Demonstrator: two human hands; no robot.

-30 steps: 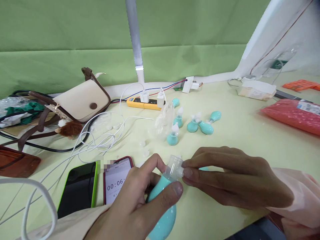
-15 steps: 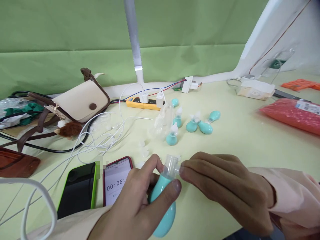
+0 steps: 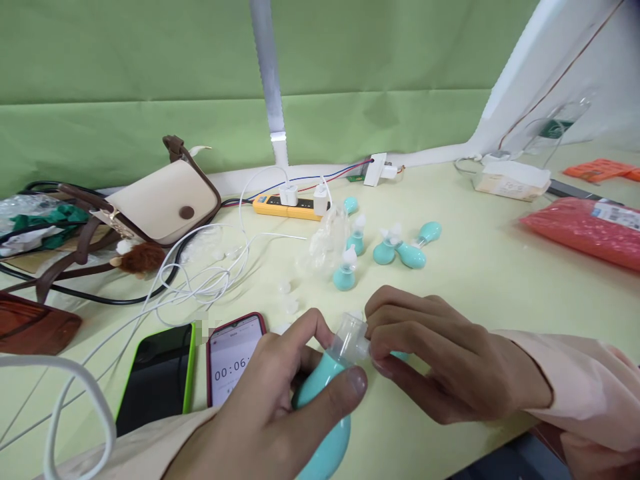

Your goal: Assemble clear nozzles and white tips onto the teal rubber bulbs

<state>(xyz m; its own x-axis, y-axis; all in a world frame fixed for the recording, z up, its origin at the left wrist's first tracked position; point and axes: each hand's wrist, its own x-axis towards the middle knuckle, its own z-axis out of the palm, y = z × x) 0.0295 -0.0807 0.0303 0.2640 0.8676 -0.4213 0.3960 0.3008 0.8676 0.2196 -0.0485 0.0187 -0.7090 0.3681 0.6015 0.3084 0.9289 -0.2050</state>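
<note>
Clearly, in the head view, both bare hands meet low in the middle, over the pale yellow-green tabletop (image 3: 500, 287). The left hand (image 3: 280, 400) is curled firmly round a teal squeeze bulb (image 3: 333, 440), thumb across its near side and index finger bent up against the clear tube (image 3: 349, 333) that tops it; the bulb leans, its tube end up and away from the person. The right hand (image 3: 445, 353) is mostly closed, fingers bunched, its fingertips together at the short side spout (image 3: 363, 347) of that tube — they cover the spout's outer end, so whatever else they may pinch cannot be told. Just behind these fingers, a teal piece (image 3: 401, 356) shows only partly. Farther back, two small teal bulbs with clear tops (image 3: 345, 277) stand upright beside a crumpled clear plastic bag (image 3: 327, 243), while a cluster of teal bulbs (image 3: 413, 255) sits to their right. Two small translucent caps (image 3: 291, 305) lie between the bag and the left hand. To the left of that hand are a red-cased smartphone (image 3: 233, 357) with a running-time display — its digits partly hidden — and a green-edged smartphone (image 3: 155, 373). Beyond them lie a loosely coiled white cable (image 3: 220, 283) and a beige handbag (image 3: 163, 200) with brown trim.
</note>
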